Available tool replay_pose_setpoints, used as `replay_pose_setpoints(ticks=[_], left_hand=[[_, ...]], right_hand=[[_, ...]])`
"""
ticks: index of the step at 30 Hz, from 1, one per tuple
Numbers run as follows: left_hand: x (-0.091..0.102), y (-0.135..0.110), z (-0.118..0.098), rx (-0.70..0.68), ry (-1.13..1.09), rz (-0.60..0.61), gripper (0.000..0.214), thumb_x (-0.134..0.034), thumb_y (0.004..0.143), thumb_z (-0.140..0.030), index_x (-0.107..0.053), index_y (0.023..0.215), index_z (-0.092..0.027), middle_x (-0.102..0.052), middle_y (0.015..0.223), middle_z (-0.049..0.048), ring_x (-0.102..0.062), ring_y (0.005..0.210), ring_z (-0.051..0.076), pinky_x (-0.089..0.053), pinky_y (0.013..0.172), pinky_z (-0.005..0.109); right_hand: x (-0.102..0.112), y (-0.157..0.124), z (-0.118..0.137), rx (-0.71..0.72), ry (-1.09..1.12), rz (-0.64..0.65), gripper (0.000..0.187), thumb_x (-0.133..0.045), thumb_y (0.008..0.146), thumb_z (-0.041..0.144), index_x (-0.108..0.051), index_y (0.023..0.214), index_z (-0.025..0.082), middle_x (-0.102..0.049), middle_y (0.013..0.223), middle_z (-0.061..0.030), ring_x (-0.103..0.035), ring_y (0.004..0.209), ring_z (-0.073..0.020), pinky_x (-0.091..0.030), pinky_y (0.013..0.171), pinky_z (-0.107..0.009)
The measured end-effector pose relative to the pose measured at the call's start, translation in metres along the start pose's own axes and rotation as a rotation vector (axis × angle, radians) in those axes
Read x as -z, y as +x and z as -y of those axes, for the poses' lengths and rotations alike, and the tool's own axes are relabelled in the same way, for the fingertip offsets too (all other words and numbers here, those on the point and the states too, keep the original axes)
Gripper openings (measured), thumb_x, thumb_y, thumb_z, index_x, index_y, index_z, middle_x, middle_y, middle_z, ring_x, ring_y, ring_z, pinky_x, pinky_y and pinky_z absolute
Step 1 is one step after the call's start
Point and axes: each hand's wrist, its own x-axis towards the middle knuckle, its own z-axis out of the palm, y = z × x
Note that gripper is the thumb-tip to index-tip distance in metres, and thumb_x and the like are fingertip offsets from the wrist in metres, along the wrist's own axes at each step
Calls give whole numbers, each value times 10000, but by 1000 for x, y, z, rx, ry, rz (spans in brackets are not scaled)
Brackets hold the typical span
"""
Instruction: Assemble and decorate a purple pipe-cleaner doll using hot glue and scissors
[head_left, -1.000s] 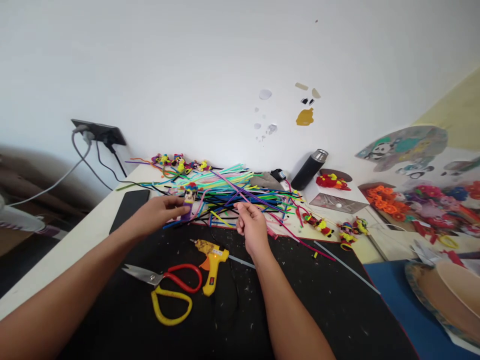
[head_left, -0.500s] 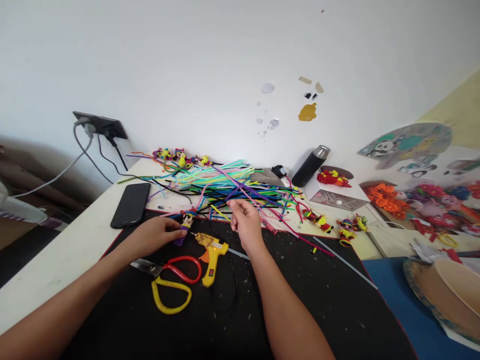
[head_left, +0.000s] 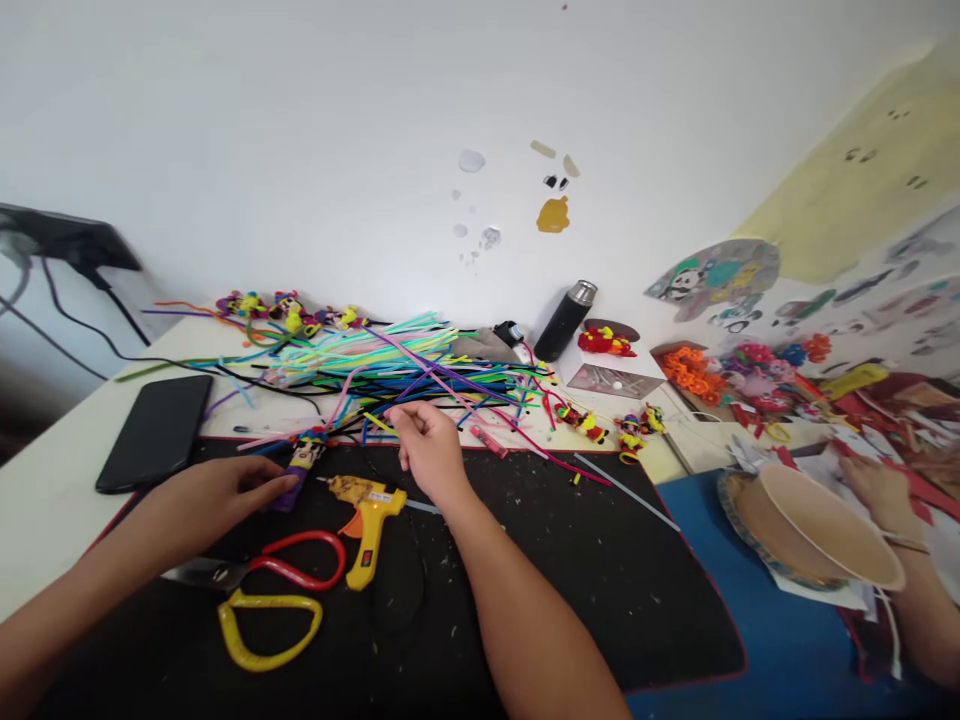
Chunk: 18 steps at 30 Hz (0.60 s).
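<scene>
left hand (head_left: 214, 492) lower left of centre, fingers closed round the purple base of a small figure (head_left: 301, 462). figure lies at the upper left edge of the black mat (head_left: 570, 590). right hand (head_left: 427, 452) centre frame, fingers curled, thumb and forefinger pinched at the near edge of the pipe cleaners (head_left: 390, 365); can't tell if it grips 1. glue gun (head_left: 367, 505) between the 2 hands, nozzle just beside the figure. scissors (head_left: 259, 590) below left hand. phone (head_left: 154, 432) on desk (head_left: 45, 500) far left. flask (head_left: 566, 320) upper centre by wall. another person's hand (head_left: 874, 485) at right edge, beside a bowl (head_left: 825, 520).
</scene>
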Motion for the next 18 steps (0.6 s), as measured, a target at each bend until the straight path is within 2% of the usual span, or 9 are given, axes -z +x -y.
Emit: replay_pose_setpoints(ticks=[3,6,9,14,18], left_hand=[[3,0,4,37,35,97,624,-463,841,-774,-816,960,-274,-836,927,55,-762,903,325,-473,778,341],[8,-5,1,61,64,-20,656,-427,809,-782,-791,992,-267,-827,966,73,-759,910,346,-469,772,354],[13,-13,-15,69,28,-162,642,-409,795,-755,-770,1011,-271,-819,947,57,-754,878,328,-473,739,339],[20,-24,-53,-72,-104,-169,589,-446,815,-726,-751,1025,-268,-817,899,18,-725,777,277,-459,677,304],[29,-26,-64,-147,-175,-182,594,-462,823,-731,-743,1017,-245,-807,853,20,-691,722,260,-455,670,300]], right_hand=[[-2,-2,-2,4,-17,4,269,-661,900,467,-685,887,200,-491,526,95,-419,365,-87,-284,397,-234],[-2,-3,-4,23,-24,-4,261,-666,906,461,-689,881,202,-481,517,96,-424,369,-90,-289,399,-230],[-2,-1,-6,46,8,-25,269,-672,902,466,-694,886,198,-489,509,93,-426,373,-95,-298,398,-230],[1,4,-6,39,91,-122,313,-683,881,503,-699,896,191,-463,484,101,-398,365,-93,-312,392,-233],[14,1,2,43,23,-117,329,-676,893,520,-699,904,192,-457,490,100,-396,364,-97,-303,393,-237]])
